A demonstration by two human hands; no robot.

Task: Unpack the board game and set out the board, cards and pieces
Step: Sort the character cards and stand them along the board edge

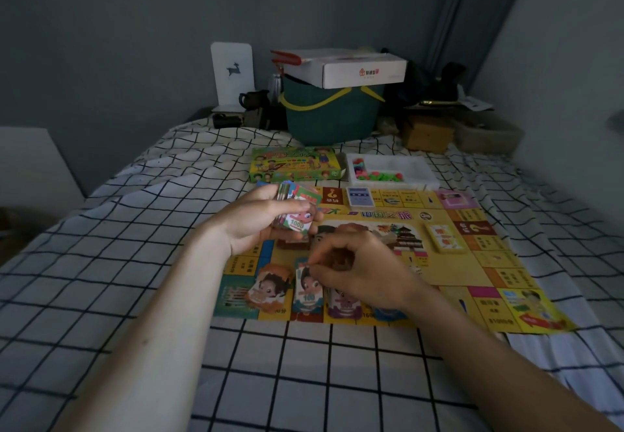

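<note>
A yellow game board lies flat on the checked bedsheet. My left hand grips a stack of play-money notes above the board's left part. My right hand pinches the top edge of a note on the middle pile at the board's near edge. An orange pile lies to its left and a purple pile to its right, partly under my wrist. A blue card deck and a yellow card deck rest on the board.
The green game box and a white tray with small coloured pieces sit beyond the board. Farther back stand a green basket with a white carton on top, a brown box and clutter by the wall.
</note>
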